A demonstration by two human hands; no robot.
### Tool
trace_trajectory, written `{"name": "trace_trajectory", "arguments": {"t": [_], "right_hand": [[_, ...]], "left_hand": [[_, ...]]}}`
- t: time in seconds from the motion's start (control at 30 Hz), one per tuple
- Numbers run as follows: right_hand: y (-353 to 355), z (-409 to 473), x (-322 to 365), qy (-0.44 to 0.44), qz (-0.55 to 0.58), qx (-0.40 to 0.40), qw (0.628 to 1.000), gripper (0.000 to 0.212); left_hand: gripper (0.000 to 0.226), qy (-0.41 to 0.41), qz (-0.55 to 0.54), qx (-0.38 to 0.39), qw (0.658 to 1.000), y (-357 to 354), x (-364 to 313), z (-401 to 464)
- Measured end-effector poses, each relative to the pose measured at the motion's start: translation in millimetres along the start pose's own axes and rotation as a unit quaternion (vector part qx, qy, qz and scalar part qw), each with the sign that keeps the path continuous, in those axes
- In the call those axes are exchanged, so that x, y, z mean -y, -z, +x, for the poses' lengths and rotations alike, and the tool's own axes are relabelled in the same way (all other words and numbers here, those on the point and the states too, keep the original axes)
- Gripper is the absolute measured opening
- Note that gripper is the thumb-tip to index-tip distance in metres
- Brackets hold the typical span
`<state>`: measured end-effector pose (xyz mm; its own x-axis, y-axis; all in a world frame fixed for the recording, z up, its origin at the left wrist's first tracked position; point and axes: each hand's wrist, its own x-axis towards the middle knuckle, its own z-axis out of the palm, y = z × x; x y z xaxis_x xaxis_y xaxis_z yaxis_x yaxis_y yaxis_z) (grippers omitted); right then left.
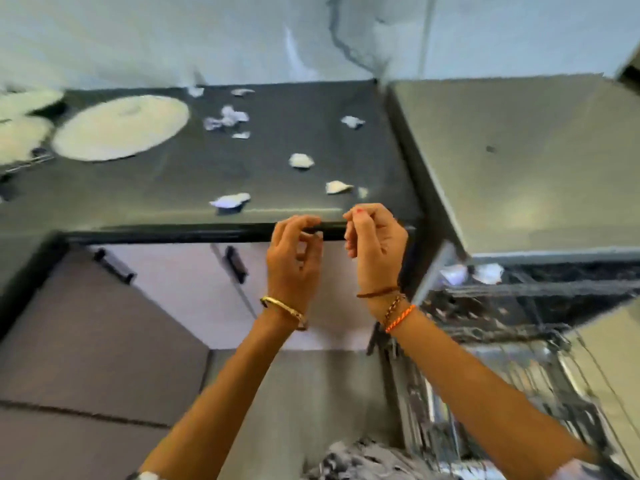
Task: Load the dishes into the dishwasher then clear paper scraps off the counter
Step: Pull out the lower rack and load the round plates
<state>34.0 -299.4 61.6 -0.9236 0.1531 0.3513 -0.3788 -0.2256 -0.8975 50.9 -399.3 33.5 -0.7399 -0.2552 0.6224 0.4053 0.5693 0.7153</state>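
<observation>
Your left hand [294, 258] and right hand [375, 242] hang side by side at the counter's [173, 188] front edge, fingers loosely curled, nothing visibly held in either; motion blur leaves open whether a fingertip touches the edge. The right hand sits just short of the counter's right front corner.

Paper scraps lie scattered over the dark top: one scrap [230, 201] near the front edge to the left of your hands, two more [337, 187] just beyond the right hand, another [301, 161] farther in, and a cluster [227, 119] toward the back wall. A large plate [121, 128] rests at the left, with two smaller plates [24, 119] partly cut off by the frame beside it.

Bare counter runs between the plate and the scraps. To your right, the dishwasher [519, 161] stands against the counter's side, its racks [519, 375] pulled out below your right forearm. Two pale objects [488, 273] sit in the upper rack, too blurred to identify.
</observation>
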Motion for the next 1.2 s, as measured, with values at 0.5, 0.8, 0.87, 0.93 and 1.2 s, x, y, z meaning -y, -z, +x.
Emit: {"name": "trace_trajectory", "arguments": {"t": [0.5,0.8,0.87,0.93,1.2], "right_hand": [[-293,-60,-6,-0.236,0.007,0.331,0.914,0.012],[-424,-50,-62,-0.308,0.000,0.475,0.824,0.013],[-446,-45,-72,-0.314,0.002,0.500,0.807,0.014],[-472,-41,-81,-0.324,0.004,0.528,0.785,0.015],[-582,-50,-104,-0.443,0.017,0.567,0.695,0.013]], "left_hand": [[0.020,0.321,0.083,-0.423,0.843,330,80,-3],[0.029,0.370,0.029,-0.543,0.753,412,141,38],[0.030,0.380,0.008,-0.555,0.740,426,157,47],[0.031,0.384,-0.018,-0.583,0.715,440,171,54],[0.039,0.359,-0.167,-0.678,0.619,507,198,67]]}}
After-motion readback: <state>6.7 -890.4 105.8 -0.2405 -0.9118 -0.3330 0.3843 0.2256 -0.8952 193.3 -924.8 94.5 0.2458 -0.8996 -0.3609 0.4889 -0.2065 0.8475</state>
